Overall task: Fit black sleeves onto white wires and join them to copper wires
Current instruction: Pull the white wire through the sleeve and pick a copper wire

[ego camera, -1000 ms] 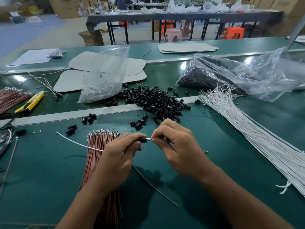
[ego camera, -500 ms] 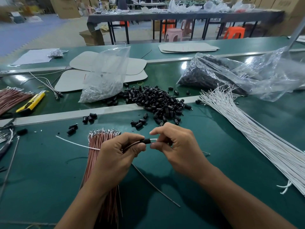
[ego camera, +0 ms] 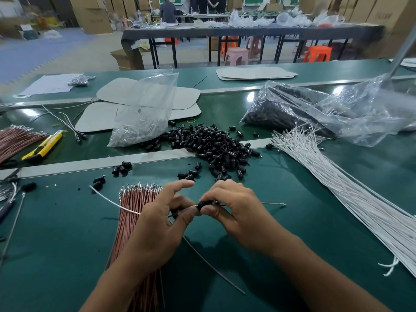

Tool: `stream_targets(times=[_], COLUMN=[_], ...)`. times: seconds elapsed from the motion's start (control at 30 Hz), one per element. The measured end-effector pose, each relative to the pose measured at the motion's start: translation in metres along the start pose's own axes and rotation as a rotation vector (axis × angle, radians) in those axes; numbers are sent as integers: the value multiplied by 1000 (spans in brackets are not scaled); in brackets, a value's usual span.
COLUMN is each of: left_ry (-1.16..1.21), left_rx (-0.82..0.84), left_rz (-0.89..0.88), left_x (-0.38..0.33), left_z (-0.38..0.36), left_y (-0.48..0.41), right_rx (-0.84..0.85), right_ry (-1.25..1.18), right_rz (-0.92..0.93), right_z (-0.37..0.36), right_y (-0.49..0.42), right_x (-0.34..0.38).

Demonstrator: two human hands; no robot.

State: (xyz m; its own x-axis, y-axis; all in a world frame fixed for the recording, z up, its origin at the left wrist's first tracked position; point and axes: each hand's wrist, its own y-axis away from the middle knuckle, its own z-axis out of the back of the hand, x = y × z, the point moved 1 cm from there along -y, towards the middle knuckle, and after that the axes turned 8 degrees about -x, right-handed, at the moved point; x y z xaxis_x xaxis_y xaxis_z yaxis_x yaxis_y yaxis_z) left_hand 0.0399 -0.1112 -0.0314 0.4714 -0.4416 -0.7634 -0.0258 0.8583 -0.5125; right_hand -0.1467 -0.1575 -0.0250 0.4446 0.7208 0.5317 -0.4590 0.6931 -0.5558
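My left hand (ego camera: 162,224) pinches a white wire (ego camera: 108,200) that trails off to the left over the bundle of copper wires (ego camera: 135,224). My right hand (ego camera: 234,212) pinches a black sleeve (ego camera: 203,203) right at the wire's end, fingertips of both hands almost touching. A thin dark wire (ego camera: 213,270) runs from under the hands toward the near right. A copper wire end (ego camera: 275,204) sticks out to the right of my right hand. A pile of loose black sleeves (ego camera: 213,145) lies beyond the hands. A fan of white wires (ego camera: 351,194) lies at the right.
A clear bag (ego camera: 144,118) with small parts stands behind the sleeve pile, a larger bag of black sleeves (ego camera: 292,109) at the back right. A yellow utility knife (ego camera: 42,147) and more copper wires (ego camera: 15,140) lie at the left. A metal strip (ego camera: 90,164) crosses the green table.
The sleeve passed from the fingertips of my left hand into my right hand's pinch. Both hands sank slightly toward me, and a copper wire end now shows to the right.
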Motion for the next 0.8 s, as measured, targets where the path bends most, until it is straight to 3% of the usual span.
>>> stream_targets(times=[0.23, 0.53, 0.7, 0.8], left_ry=[-251, -608, -353, -297], left_rx=[-20, 128, 292, 250], left_rz=[-77, -6, -75, -129], left_x=[3, 10, -14, -17], left_z=[31, 59, 2, -12], left_y=[-8, -7, -16, -19], right_rx=[-69, -8, 14, 49], right_ry=[29, -33, -104, -211], right_rz=[-76, -71, -23, -102], right_z=[27, 20, 4, 4], right_y=[-5, -1, 1, 3], right_x=[-21, -26, -18, -21])
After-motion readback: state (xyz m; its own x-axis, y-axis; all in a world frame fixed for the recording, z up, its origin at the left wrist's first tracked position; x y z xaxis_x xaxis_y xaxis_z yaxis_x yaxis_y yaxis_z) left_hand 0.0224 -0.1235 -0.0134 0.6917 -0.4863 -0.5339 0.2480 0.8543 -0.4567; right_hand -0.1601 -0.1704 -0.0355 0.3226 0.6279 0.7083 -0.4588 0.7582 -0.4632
